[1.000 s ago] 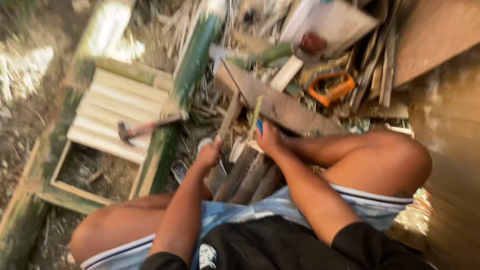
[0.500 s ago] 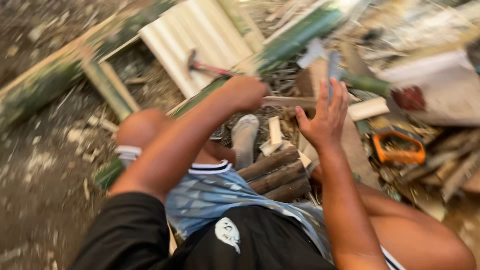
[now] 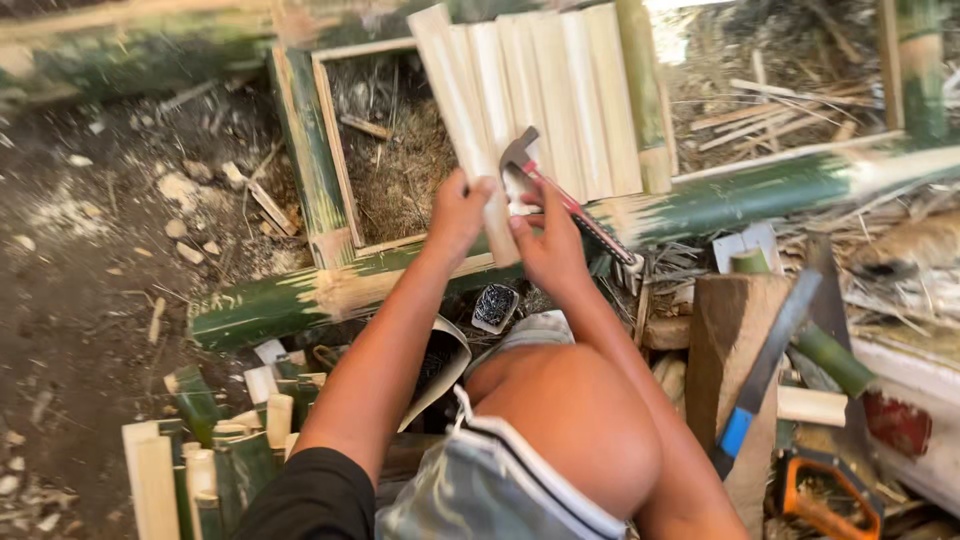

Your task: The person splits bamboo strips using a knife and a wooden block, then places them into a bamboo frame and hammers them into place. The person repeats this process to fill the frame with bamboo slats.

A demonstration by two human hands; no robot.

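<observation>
- Your left hand is closed around the near end of a pale split bamboo slat, pinching it between fingers and thumb.
- Your right hand curls in just beside it; whether it grips the slat end or only touches it, I cannot tell.
- That slat lies at the left edge of a row of slats laid across a green bamboo frame on the ground.
- A claw hammer with a red handle rests on the slats, touching your right fingers.
- To your right, a blue-handled blade leans on a wooden block.
</observation>
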